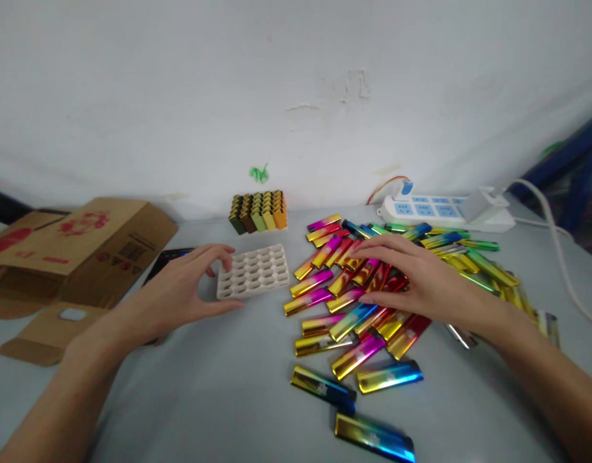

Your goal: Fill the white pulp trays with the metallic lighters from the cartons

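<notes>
A white tray [253, 271] with rows of oval holes lies on the table, its holes unfilled. My left hand [192, 283] is at its left side, fingers curved over the near-left edge and thumb held apart by the front corner; whether it touches the tray I cannot tell. To the right spreads a loose pile of shiny lighters [356, 321] in gold, pink, red, blue and green. Over the pile's middle hovers my right hand [416, 276], thumb and fingers apart, with lighters beneath them and none visibly gripped.
A filled block of upright lighters [258, 212] stands by the wall. At left sits an opened cardboard box [103, 244], with a dark phone-like object [168, 258] partly behind my left hand. A white power strip [431, 209] with a charger and cable [549, 218] lies at back right.
</notes>
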`<state>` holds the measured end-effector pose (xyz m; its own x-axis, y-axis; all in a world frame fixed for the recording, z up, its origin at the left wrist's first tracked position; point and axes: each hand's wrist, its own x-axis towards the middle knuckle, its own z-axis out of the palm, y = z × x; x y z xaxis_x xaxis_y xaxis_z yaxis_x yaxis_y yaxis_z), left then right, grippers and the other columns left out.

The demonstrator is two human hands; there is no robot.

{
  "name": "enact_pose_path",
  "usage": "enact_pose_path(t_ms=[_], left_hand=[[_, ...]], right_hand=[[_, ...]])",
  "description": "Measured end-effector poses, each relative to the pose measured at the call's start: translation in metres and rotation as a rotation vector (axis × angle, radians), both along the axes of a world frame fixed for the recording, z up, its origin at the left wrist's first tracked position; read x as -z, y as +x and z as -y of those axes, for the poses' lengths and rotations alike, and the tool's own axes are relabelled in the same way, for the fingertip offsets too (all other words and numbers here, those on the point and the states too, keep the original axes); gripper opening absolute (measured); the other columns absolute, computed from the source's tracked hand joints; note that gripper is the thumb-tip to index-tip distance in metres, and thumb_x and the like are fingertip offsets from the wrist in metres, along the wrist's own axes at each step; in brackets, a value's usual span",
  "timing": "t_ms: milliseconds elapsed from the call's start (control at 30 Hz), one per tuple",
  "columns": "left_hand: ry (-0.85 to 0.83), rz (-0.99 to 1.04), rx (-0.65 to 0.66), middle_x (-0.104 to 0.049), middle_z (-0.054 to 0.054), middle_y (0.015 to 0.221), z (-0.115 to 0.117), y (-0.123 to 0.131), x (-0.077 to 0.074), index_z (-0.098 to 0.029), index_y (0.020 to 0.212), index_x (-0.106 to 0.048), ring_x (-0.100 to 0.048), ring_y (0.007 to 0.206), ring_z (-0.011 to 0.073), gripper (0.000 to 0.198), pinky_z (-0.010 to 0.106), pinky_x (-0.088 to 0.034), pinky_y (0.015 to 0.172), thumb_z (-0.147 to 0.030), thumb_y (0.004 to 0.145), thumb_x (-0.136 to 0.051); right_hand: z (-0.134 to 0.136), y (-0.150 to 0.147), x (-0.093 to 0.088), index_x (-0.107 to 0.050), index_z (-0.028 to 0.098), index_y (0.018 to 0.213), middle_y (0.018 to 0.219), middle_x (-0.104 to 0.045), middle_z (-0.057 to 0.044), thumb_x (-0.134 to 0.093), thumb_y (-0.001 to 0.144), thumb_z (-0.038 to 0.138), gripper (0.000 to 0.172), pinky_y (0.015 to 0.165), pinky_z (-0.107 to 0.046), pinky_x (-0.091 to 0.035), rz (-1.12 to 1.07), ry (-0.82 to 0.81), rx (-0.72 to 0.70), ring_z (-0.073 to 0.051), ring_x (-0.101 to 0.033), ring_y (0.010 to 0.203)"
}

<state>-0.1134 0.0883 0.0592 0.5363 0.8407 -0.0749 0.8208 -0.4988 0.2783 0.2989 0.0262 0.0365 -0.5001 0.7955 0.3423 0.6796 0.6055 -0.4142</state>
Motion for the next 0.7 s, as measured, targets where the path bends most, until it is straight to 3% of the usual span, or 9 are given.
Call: enact_pose_path(t_ms=[167, 267, 433, 600, 700], left_hand=[[-0.008, -0.008, -0.014, -0.068, 0.008, 0.136, 0.0, 0.0, 0.0, -0.025, 0.111, -0.055, -0.071, 0.103, 0.0304, 0.055, 0.044, -0.054, 0.097, -0.07, 0.084, -0.075], [-0.01, -0.006, -0.036, -0.072, 0.008, 0.125, -0.001, 0.001, 0.001, -0.026, 0.11, -0.055, -0.072, 0.101, 0.0317, 0.056, 0.045, -0.055, 0.093, -0.07, 0.083, -0.074], [-0.006, -0.03, -0.067, -0.075, 0.008, 0.112, 0.0, 0.005, 0.0, -0.026, 0.107, -0.056, -0.073, 0.097, 0.033, 0.059, 0.045, -0.056, 0.089, -0.075, 0.08, -0.073], [0.019, -0.04, -0.073, -0.076, 0.007, 0.108, 0.002, 0.011, 0.0, -0.025, 0.109, -0.06, -0.073, 0.095, 0.0321, 0.059, 0.043, -0.056, 0.087, -0.076, 0.081, -0.071], [0.012, -0.025, -0.102, -0.076, 0.007, 0.107, 0.003, 0.015, 0.002, -0.025, 0.106, -0.061, -0.073, 0.095, 0.0319, 0.059, 0.041, -0.056, 0.085, -0.075, 0.077, -0.072]], right_hand=[[-0.002, 0.016, 0.0, -0.066, 0.022, 0.137, 0.136, -0.07, -0.013, -0.074, 0.094, 0.06, 0.058, 0.109, -0.053, -0.058, 0.086, 0.017, 0.069, -0.032, -0.069, 0.126], [-0.003, 0.018, -0.001, -0.068, 0.022, 0.133, 0.131, -0.072, -0.012, -0.073, 0.095, 0.058, 0.052, 0.105, -0.051, -0.06, 0.076, 0.037, 0.068, -0.031, -0.071, 0.122], [0.0, -0.004, 0.002, -0.072, 0.022, 0.128, 0.13, -0.071, -0.012, -0.065, 0.105, 0.038, 0.028, 0.108, -0.05, -0.059, 0.039, 0.077, -0.03, -0.028, -0.068, 0.124], [0.0, -0.03, 0.01, -0.077, 0.021, 0.128, 0.137, -0.066, -0.016, -0.065, 0.105, 0.027, 0.027, 0.115, -0.058, -0.053, 0.161, 0.138, -0.022, -0.035, -0.056, 0.14], [-0.003, -0.034, 0.009, -0.08, 0.022, 0.121, 0.137, -0.066, -0.016, -0.065, 0.104, 0.024, 0.023, 0.115, -0.058, -0.052, 0.225, 0.141, -0.049, -0.036, -0.057, 0.139]])
